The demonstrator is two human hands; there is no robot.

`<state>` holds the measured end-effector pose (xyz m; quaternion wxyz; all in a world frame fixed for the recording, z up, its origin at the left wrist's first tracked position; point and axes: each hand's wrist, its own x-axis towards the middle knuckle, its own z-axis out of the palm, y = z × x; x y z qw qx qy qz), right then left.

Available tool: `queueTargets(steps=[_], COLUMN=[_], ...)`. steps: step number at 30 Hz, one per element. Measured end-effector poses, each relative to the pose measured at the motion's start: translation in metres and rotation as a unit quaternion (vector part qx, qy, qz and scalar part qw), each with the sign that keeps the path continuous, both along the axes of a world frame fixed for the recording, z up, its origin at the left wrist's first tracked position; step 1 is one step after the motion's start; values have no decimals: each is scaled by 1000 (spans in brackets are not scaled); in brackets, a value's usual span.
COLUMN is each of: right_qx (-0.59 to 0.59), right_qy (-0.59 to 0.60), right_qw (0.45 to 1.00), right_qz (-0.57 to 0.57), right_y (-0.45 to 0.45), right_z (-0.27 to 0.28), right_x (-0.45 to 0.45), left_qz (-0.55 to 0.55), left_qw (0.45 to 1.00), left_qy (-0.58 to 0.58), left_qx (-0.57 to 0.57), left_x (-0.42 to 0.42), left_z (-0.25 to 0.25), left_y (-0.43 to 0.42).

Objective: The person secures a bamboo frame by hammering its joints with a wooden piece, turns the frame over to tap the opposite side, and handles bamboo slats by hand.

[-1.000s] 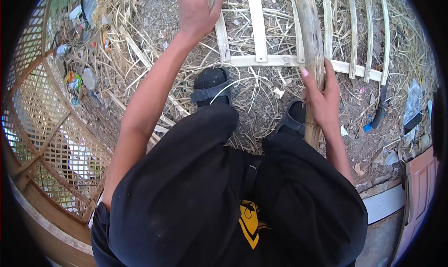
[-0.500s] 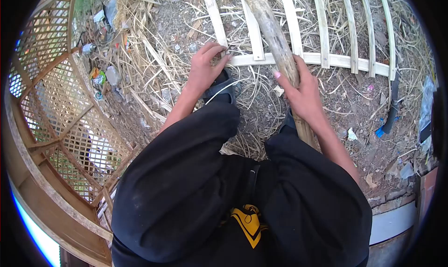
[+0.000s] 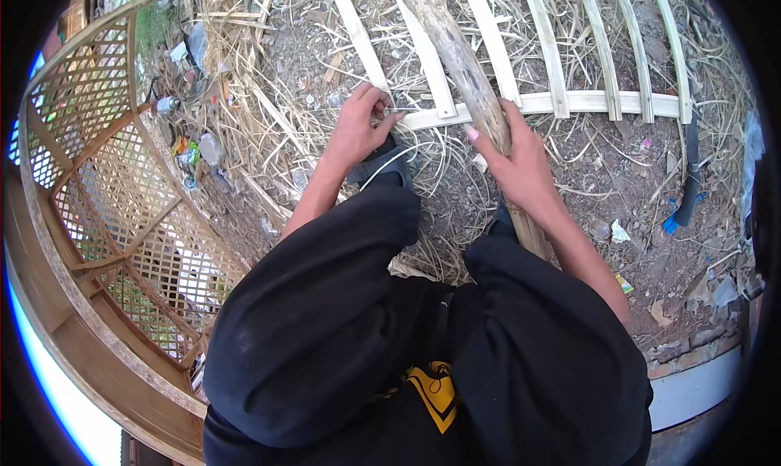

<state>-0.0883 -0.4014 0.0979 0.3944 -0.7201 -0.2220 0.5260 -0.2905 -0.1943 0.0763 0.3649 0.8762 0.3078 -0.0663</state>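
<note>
Right hand grasping wooden pole across slatted frame's near edge; left hand at its near-left corner, grip unclear

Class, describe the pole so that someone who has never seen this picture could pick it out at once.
Find the row of pale slats at the top, then the crosspiece along their lower ends. The pole slants across it, gripped by the right hand. Unlike the thin, flat slats, it is thick, round and mottled.
</note>
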Motion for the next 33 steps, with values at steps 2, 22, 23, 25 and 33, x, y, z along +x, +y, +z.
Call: queueTargets(steps=[2, 22, 23, 25, 33], right_qx=[11, 15, 14, 9, 13], right_qy=[-7, -10, -4, -5, -2], right_qw=[1000, 1000, 1000, 1000, 999], right_qz=[-8, -16, -16, -17, -33], right_y=[-1, 3, 3, 3, 4], right_z=[-3, -7, -6, -5, -6], right_x=[-3, -4, -4, -4, -6], left_qz=[-3, -111, -123, -134, -163], left_qw=[1000, 984, 983, 984, 986], left_qy=[0, 47, 46, 36, 17], left_qx=[8, 133, 127, 111, 40], left_x=[0, 1, 0, -3, -5], left_z=[0, -3, -4, -6, -7], left_y=[-1, -1, 1, 6, 20])
